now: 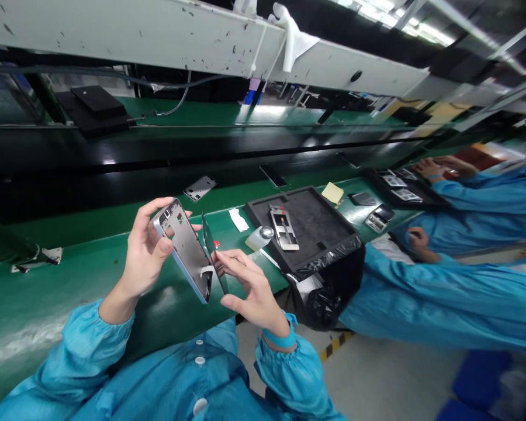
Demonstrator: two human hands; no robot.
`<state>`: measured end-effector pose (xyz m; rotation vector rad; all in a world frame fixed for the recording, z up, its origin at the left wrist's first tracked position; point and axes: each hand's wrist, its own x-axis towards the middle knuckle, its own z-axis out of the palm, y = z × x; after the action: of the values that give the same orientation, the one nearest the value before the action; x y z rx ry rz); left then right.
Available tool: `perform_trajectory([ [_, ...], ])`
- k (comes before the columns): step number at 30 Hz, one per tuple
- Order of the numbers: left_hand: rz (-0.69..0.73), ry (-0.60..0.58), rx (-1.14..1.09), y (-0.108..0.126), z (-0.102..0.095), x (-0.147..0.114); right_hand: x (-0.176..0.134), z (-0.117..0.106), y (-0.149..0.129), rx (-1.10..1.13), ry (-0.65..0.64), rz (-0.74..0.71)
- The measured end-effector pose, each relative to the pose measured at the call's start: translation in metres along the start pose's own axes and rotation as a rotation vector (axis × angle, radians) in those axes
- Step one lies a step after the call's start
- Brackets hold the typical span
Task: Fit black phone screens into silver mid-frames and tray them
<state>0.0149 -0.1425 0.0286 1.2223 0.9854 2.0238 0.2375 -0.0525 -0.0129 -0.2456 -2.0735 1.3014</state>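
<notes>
My left hand (pixel 146 251) is closed around a phone frame (pixel 185 248) with a blue-silver edge, held tilted above the green bench. Inside the frame is a grey plate with small cut-outs near the top. A white strip (pixel 207 269) sticks out near its lower end. In my right hand (pixel 248 286) is a thin dark phone screen (pixel 214 257), gripped between fingers and thumb. The screen stands nearly edge-on to me, close beside the frame; whether they are joined by a cable I cannot tell. A small red spot shows behind the screen.
A black foam tray (pixel 324 228) holds another phone frame (pixel 284 228). By it stand a small bottle (pixel 260 238) and a white paper scrap (pixel 238 220). Farther back lie a phone housing (pixel 200 187) and a dark phone (pixel 272 175). Co-workers in blue sleeves (pixel 486 187) sit at right.
</notes>
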Motion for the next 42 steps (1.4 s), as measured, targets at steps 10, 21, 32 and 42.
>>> perform_trajectory([
  [10, -0.054, 0.091, -0.011, 0.01, -0.007, 0.004, -0.001, 0.002, 0.002, -0.004, -0.05, 0.023],
  [21, -0.093, 0.056, 0.021, 0.0, 0.006, 0.003, 0.007, 0.035, 0.02, 0.04, 0.151, 0.103],
  [32, -0.023, 0.085, 0.178, -0.001, 0.004, 0.008, 0.022, 0.047, 0.026, 0.085, 0.133, 0.071],
  [42, -0.031, 0.051, 0.139, 0.001, 0.004, 0.007, 0.034, 0.048, 0.032, -0.025, 0.116, -0.062],
])
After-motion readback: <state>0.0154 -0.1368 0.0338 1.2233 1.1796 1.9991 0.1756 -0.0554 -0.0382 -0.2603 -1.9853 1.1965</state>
